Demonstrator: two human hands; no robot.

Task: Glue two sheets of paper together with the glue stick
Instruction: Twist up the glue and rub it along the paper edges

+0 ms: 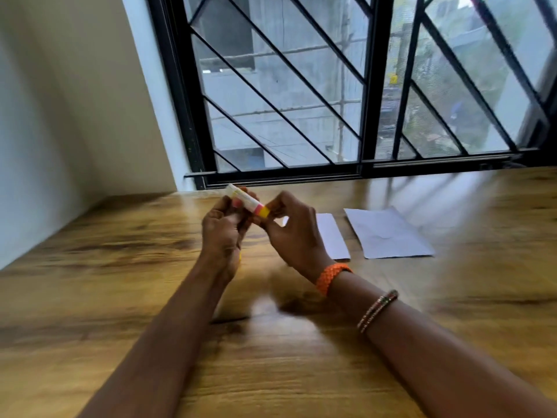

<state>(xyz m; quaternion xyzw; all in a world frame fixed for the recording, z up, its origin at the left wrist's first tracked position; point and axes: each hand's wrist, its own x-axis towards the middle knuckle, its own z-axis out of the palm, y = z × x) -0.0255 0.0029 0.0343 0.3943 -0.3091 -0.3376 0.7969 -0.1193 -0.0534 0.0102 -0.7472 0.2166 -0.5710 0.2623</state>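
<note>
Both hands hold the glue stick (247, 201) in the air above the desk (120, 267), just in front of the window (331, 86). The left hand (221, 229) has its fingers curled round the white end of the tube, and the right hand (291, 233) pinches the yellow end between thumb and fingertips. Motion blur hides whether the yellow part is the cap or the twist base, and whether it is on or coming off. This looks like the opening or winding step, with no glue yet on paper.

The two sheets of paper (388, 233) lie flat on the desk to the right of the glue stick, side by side and slightly apart; the nearer one (333, 236) is partly hidden behind the right hand.

Several things could go wrong from here. A pull that is too sharp could send the cap skidding over the glossy desk. Winding out too much glue could make the stick snap or smear when pressed. The sheets are loose and unweighted, so a one-handed swipe could drag or crease them, and glue running past an edge would stick paper to the desk.

The desk is polished brown wood with strong grain and reflections. Behind it stand a black-framed window with diagonal bars and, to the left, a pale wall (60, 101).
</note>
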